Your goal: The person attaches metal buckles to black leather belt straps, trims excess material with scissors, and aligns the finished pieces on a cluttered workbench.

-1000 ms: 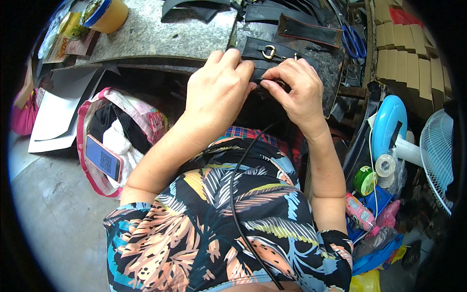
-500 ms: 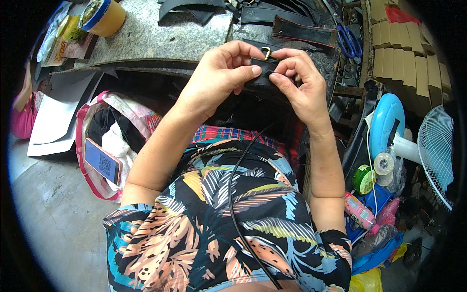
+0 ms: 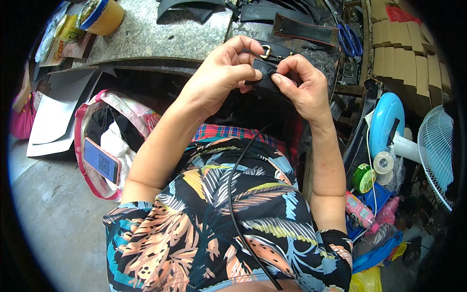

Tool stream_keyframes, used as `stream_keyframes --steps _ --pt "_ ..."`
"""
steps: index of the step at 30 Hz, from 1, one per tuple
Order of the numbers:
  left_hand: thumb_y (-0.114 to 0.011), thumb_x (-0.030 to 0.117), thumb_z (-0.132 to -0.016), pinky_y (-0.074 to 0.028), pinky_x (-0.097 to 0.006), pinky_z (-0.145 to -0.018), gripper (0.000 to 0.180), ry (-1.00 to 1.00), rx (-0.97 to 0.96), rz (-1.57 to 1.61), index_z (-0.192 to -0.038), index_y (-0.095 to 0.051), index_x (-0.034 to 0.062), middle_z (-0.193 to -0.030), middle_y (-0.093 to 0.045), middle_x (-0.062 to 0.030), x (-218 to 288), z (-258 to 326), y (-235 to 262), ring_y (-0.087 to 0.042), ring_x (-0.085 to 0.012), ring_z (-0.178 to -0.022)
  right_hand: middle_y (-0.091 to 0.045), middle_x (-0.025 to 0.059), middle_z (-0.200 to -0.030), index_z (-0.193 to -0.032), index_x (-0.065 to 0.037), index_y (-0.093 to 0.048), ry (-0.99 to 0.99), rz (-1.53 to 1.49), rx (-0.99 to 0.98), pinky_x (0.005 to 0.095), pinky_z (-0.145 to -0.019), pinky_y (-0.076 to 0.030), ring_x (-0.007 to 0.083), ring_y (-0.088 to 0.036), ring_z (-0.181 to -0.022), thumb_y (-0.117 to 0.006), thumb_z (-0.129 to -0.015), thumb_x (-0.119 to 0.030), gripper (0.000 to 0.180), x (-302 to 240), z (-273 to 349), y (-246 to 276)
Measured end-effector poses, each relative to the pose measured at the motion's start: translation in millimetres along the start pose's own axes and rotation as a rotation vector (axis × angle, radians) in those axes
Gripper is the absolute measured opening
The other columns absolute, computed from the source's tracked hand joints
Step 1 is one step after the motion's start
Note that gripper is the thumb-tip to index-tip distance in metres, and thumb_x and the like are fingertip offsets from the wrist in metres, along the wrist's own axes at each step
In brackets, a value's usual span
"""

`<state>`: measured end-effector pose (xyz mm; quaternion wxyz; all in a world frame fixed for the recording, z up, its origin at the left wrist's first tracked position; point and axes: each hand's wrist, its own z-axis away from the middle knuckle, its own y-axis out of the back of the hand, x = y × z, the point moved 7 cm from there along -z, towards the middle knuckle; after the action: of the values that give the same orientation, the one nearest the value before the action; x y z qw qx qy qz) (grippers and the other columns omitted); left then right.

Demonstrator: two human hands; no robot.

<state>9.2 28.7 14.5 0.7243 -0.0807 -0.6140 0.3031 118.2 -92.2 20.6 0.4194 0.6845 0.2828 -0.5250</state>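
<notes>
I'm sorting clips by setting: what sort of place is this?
Probably a workshop for leather-like goods: flat black leather-like strips lie on a grey speckled worktop, blue-handled metal scissors lie to their right, and the left hand and right hand pinch a small black leather-like piece.

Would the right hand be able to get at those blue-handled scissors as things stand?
Probably yes: the blue-handled scissors lie ahead and rightward of the right hand, their handles uncovered. It would likely need to release the black piece it pinches first.
</notes>
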Motion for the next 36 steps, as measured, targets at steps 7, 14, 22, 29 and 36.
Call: stream_keyframes --steps 7,14,22,29,36 --pt "-0.063 -0.003 -0.086 -0.042 -0.019 -0.056 0.036 -0.110 0.115 -0.357 -0.120 -0.054 0.0027 -0.093 -0.056 0.0002 10 11 7 -0.051 -0.0034 -0.070 -0.066 0.0074 -0.084 -0.090 -0.005 -0.069 0.282 0.265 0.231 0.0317 -0.071 -0.051 0.0204 -0.065 -0.081 -0.077 -0.085 -0.009 0.010 -28 -3 13" --pt "-0.064 -0.005 -0.083 -0.041 -0.018 -0.052 0.038 -0.063 0.090 -0.328 -0.118 -0.054 0.0028 -0.097 -0.055 -0.0004 5 15 6 -0.049 -0.0020 -0.068 -0.071 0.0065 -0.083 -0.093 -0.005 -0.073 0.310 0.666 0.260 0.0292 -0.071 -0.052 0.0197 -0.067 -0.076 -0.076 -0.087 -0.012 0.010 -36 -34 18" --pt "-0.065 -0.004 -0.083 -0.038 -0.018 -0.050 0.032 -0.053 0.134 -0.304 -0.112 -0.054 0.0052 -0.085 -0.053 0.0025 4 16 5 -0.047 -0.0016 -0.062 -0.073 0.0088 -0.094 -0.097 -0.012 -0.076 0.319 0.726 0.415 0.0387 -0.078 -0.055 0.0294 -0.070 -0.088 -0.069 -0.093 -0.030 0.019 -44 -61 108" --pt "-0.066 -0.004 -0.083 -0.040 -0.019 -0.052 0.031 -0.079 0.159 -0.190 -0.110 -0.055 0.0062 -0.084 -0.055 0.0019 2 17 10 -0.050 -0.0032 -0.062 -0.074 0.0120 -0.112 -0.119 -0.013 -0.070 -0.418 1.285 0.129 0.0461 -0.089 -0.053 0.0331 -0.069 -0.104 -0.072 -0.087 -0.037 0.039 43 -79 198" --pt "-0.071 -0.003 -0.085 -0.048 -0.021 -0.058 0.036 -0.134 0.133 -0.076 -0.116 -0.055 0.0033 -0.095 -0.066 -0.0043 5 19 5 -0.058 -0.0070 -0.069 -0.073 0.0051 -0.090 -0.121 -0.003 -0.066 -0.393 0.478 0.149 0.0282 -0.075 -0.049 0.0094 -0.065 -0.084 -0.072 -0.089 -0.024 0.039 42 -54 183"
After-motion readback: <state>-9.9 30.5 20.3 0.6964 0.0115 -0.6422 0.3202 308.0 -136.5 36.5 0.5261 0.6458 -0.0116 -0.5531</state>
